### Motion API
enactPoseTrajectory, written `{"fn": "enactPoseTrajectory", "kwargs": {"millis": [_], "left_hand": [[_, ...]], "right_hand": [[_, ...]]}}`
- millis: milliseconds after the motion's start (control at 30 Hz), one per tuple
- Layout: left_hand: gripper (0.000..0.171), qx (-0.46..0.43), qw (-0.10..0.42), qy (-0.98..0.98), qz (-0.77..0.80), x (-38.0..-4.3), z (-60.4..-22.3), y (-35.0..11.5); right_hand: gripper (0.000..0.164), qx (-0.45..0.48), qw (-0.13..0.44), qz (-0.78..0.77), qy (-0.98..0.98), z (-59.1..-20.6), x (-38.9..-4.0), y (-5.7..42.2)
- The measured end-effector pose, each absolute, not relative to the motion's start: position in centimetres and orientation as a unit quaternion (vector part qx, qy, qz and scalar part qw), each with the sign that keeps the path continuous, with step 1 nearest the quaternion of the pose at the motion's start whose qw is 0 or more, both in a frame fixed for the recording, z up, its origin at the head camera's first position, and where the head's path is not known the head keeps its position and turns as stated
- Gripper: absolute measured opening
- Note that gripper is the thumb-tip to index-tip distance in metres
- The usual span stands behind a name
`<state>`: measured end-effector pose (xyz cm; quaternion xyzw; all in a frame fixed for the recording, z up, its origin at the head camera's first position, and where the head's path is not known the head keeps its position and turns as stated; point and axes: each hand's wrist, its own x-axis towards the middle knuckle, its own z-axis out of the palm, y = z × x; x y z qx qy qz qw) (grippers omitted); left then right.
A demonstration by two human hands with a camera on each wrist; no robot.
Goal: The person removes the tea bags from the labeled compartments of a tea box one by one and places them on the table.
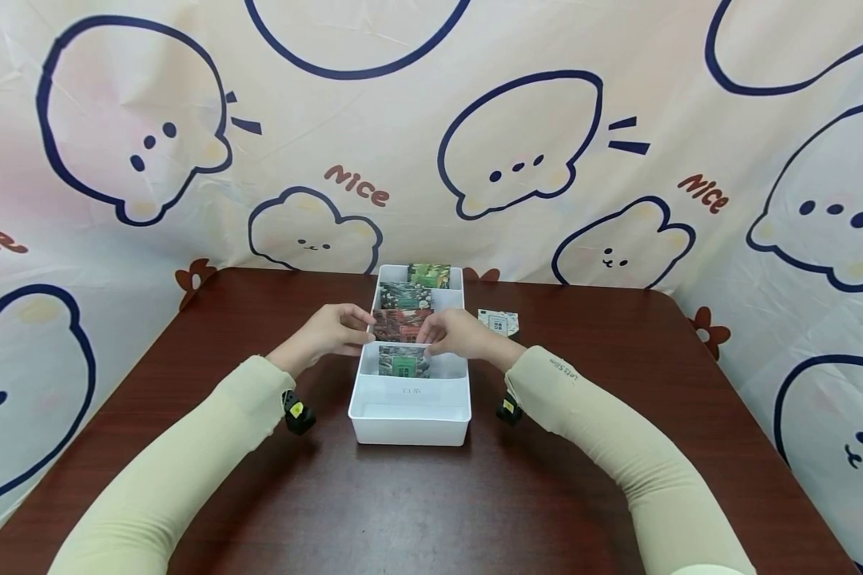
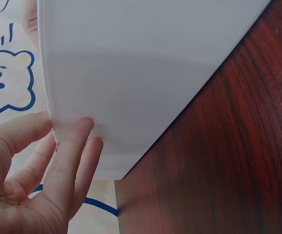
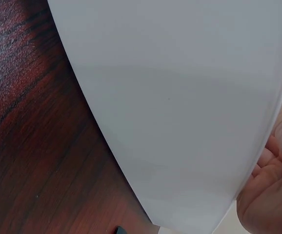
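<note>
A long white divided box (image 1: 410,431) lies lengthwise on the table, with several printed packets in its compartments. Over its right rim, my right hand (image 1: 456,333) has its fingers curled at the right edge of a red printed packet (image 1: 395,326) and pinches it. My left hand (image 1: 334,329) is at the left rim, near that packet's left edge. In the left wrist view its fairly straight fingers (image 2: 68,161) lie along the box's outer wall, while the thumb is at the rim. The right wrist view shows the right hand (image 3: 272,195) partly behind the box wall, fingertips hidden.
A dark green packet (image 1: 406,295) and a lighter green one (image 1: 429,275) stand farther back in the box; another green packet (image 1: 403,362) is nearer. A pale packet (image 1: 499,322) lies right of the box on the brown table (image 1: 273,495). A printed cloth (image 1: 403,144) hangs behind.
</note>
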<state>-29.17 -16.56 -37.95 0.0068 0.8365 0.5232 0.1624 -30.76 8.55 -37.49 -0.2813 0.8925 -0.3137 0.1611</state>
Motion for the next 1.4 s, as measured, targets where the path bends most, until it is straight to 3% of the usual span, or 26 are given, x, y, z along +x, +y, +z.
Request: {"fn": "enactPoseTrajectory", "kwargs": {"millis": [467, 867, 1033, 1400], "left_hand": [[0.038, 0.013, 0.162, 0.836, 0.523, -29.1, -38.1, -16.7], [0.036, 0.017, 0.164, 0.832, 0.530, -29.2, -38.2, -16.7], [0.038, 0.018, 0.168, 0.831, 0.530, -29.3, -38.3, -16.7], [0.037, 0.014, 0.170, 0.829, 0.532, -29.3, -38.1, -16.7]], "right_hand": [[0.006, -0.289, 0.152, -0.339, 0.882, -37.7, -31.4, 9.3], [0.023, -0.225, 0.177, -0.546, 0.787, -38.0, -32.3, 10.8], [0.030, -0.179, 0.151, -0.612, 0.755, -36.8, -32.4, 11.9], [0.017, -0.087, 0.053, -0.724, 0.682, -32.5, -33.0, 17.9]]}}
